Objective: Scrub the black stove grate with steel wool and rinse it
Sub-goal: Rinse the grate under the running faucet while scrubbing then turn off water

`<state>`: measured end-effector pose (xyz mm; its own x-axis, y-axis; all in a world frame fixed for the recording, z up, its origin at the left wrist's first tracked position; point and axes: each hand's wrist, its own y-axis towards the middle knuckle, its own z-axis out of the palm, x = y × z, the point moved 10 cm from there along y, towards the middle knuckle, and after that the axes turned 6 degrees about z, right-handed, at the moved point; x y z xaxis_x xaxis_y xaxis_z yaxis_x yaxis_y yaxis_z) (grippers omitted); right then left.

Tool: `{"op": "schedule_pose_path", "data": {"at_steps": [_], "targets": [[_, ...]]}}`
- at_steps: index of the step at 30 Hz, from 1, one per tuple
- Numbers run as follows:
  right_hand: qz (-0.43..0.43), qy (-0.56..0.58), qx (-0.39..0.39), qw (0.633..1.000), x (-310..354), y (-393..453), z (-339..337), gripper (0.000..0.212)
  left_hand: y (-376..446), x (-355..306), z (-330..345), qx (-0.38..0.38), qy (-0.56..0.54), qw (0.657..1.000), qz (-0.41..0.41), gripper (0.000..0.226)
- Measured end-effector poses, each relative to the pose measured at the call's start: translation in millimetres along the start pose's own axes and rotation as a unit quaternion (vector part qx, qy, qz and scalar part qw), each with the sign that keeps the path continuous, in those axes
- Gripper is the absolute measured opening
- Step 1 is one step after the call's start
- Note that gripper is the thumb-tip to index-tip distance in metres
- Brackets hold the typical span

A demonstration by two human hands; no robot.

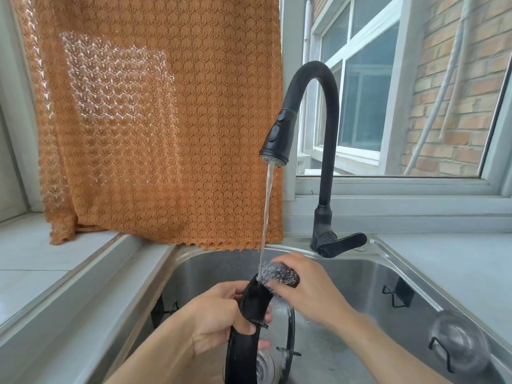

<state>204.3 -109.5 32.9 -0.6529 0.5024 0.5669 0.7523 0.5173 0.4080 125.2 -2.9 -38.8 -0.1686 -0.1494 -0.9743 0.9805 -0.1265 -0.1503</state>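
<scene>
Head view: left hand (219, 317) grips grate (250, 309) upright over sink (360, 275); right hand (302, 284) presses steel wool (285, 273) under tap (279, 134) stream. Risk: wet grate slipping, splashing desk (443, 261).

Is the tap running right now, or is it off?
On. A stream of water falls from the black faucet head and splashes on the steel wool and grate.
</scene>
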Motion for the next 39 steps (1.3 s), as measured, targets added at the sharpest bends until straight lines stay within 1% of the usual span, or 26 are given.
{"op": "schedule_pose_path", "data": {"at_steps": [5,8,11,15,17,20,23,25,27,29,32,33,36,39], "targets": [[-0.124,0.052,0.1,0.986,42.9,-16.6,23.3,0.034,1.0,-1.5,-5.4,-0.017,-0.024,1.0,0.007,0.049],[-0.155,0.052,0.121,0.979,49.2,-20.7,29.3,0.035,1.0,-0.2,-7.1,-0.024,-0.027,0.999,0.01,0.049],[-0.119,0.079,0.108,0.984,39.6,-15.5,23.4,0.035,3.7,0.4,-9.8,-0.032,-0.023,0.999,0.016,0.053],[-0.051,0.046,0.028,0.997,14.9,-3.9,8.4,0.036,-0.2,1.3,-3.9,-0.009,0.007,1.0,0.005,0.058],[-0.022,0.03,0.006,0.999,2.9,0.2,3.6,0.032,-2.3,1.4,-3.3,-0.005,0.02,1.0,-0.001,0.064],[0.022,0.011,-0.001,1.0,-15.5,4.5,0.8,0.025,-2.9,3.0,-2.4,0.002,0.048,0.999,-0.012,0.074],[0.089,-0.011,0.02,0.996,-38.4,4.4,1.3,0.035,-4.6,5.1,-2.5,0.01,0.088,0.996,-0.025,0.08],[0.13,0.009,0.027,0.991,-49.1,3.7,-0.6,0.031,-5.2,5.8,-1.8,0.025,0.101,0.994,-0.036,0.083],[0.165,0.063,0.018,0.984,-54.5,2.4,-4.9,0.017,-5.8,6.6,-2.1,0.035,0.131,0.99,-0.048,0.083],[0.189,0.121,0.029,0.974,-58.7,3.0,-4.3,0.011,-7.4,8.6,-4.0,0.037,0.155,0.985,-0.063,0.082],[0.19,0.175,0.089,0.962,-54.0,0.7,1.9,0.022,-10.6,10.3,-10.0,0.032,0.195,0.977,-0.083,0.073],[0.182,0.174,0.101,0.963,-51.5,0.2,2.8,0.021,-11.4,10.0,-11.7,0.033,0.214,0.972,-0.089,0.069],[0.154,0.145,0.099,0.972,-42.8,1.0,2.6,0.012,-13.5,7.0,-19.4,0.025,0.266,0.958,-0.105,0.06],[0.147,0.125,0.084,0.978,-40.1,2.3,1.5,0.021,-16.3,1.1,-19.0,0.031,0.298,0.949,-0.102,0.051]]}}
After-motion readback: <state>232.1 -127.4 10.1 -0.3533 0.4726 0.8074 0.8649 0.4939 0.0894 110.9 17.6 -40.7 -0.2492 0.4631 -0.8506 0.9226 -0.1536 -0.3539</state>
